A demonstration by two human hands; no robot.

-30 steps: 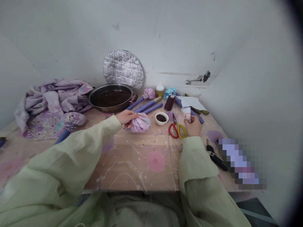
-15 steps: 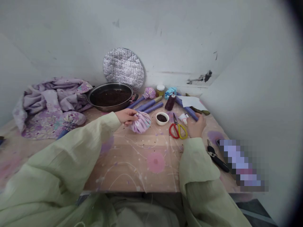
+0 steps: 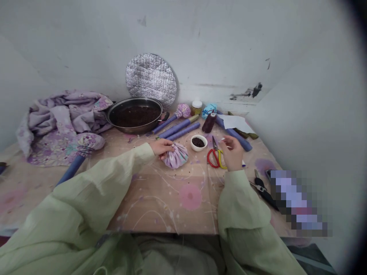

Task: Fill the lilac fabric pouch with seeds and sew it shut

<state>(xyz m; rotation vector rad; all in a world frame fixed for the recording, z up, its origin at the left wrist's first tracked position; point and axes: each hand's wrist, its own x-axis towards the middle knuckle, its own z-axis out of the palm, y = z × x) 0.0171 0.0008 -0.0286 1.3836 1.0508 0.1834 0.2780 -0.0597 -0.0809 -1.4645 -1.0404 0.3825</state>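
The left hand (image 3: 162,148) rests curled over the top of a tied bundle of lilac floral cloth (image 3: 175,156), gripping it lightly against the wooden table (image 3: 160,183), just right of the frame's centre. The right hand (image 3: 232,152) is raised a little to the right, its fingers (image 3: 226,142) drawn together in a pinch; whether they hold anything small cannot be told. Just below and left of that hand lie scissors (image 3: 214,158) with red and yellow handles, close to a small white bowl (image 3: 198,143) of dark seeds. Pale green sleeves (image 3: 100,191) cover both forearms. Farther up the table stand a spool of dark thread (image 3: 209,123) and a small jar (image 3: 196,107), among purple rods (image 3: 179,129) and a sheet of white paper (image 3: 235,122). At upper left sit a metal pan (image 3: 134,116) holding a dark mixture and a heap of floral cloth (image 3: 60,114), with a round quilted foil mat (image 3: 150,78) leaning on the wall behind. A black-handled tool (image 3: 263,194) lies at the right, beside a pixelated blurred object (image 3: 298,202).
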